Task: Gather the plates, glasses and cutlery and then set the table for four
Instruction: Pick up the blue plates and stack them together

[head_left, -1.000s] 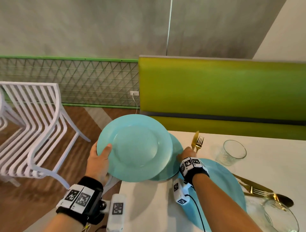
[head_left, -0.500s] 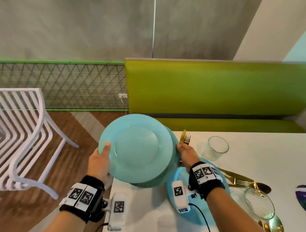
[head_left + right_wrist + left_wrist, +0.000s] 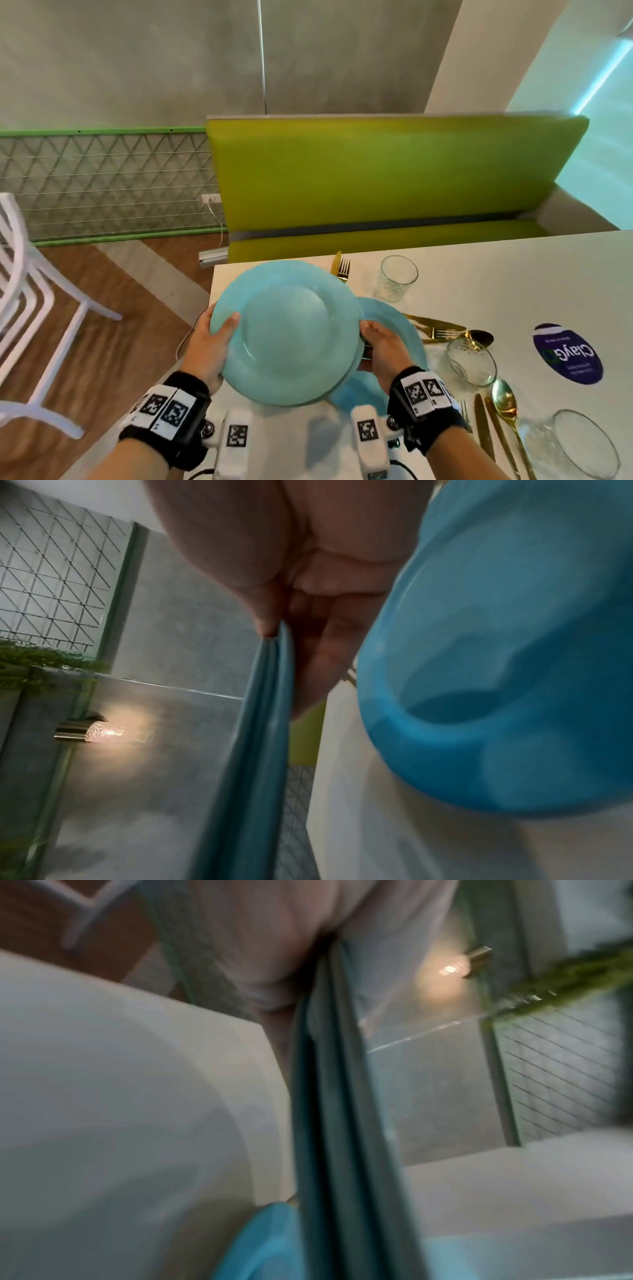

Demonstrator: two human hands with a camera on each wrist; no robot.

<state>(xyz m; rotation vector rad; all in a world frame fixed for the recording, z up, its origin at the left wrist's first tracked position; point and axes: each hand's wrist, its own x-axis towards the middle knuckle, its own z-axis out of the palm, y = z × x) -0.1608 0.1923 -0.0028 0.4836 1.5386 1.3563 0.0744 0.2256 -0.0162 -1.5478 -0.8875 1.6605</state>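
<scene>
I hold a stack of turquoise plates [image 3: 291,332] above the near left corner of the white table [image 3: 513,274]. My left hand [image 3: 212,342] grips the stack's left rim, thumb on top. My right hand [image 3: 380,346] grips the right rim. In the wrist views the stacked plate edges [image 3: 329,1096] [image 3: 253,723] show two or three rims pressed together. Another turquoise plate [image 3: 394,322] [image 3: 514,669] lies on the table under my right hand. A gold knife and fork [image 3: 342,269] lie beyond the stack. Glasses [image 3: 397,277] [image 3: 474,356] [image 3: 582,442] stand to the right.
More gold cutlery [image 3: 442,330] lies right of the lying plate, and a gold spoon and knife [image 3: 503,411] lie near the front edge. A purple round sticker [image 3: 567,353] is on the tabletop. A green bench [image 3: 376,178] runs behind the table. A white chair [image 3: 30,308] stands left on the wooden floor.
The plate stack has moved right, from over the floor to above the table corner. My right hand has shifted from the lower plate's far edge to the stack's right rim.
</scene>
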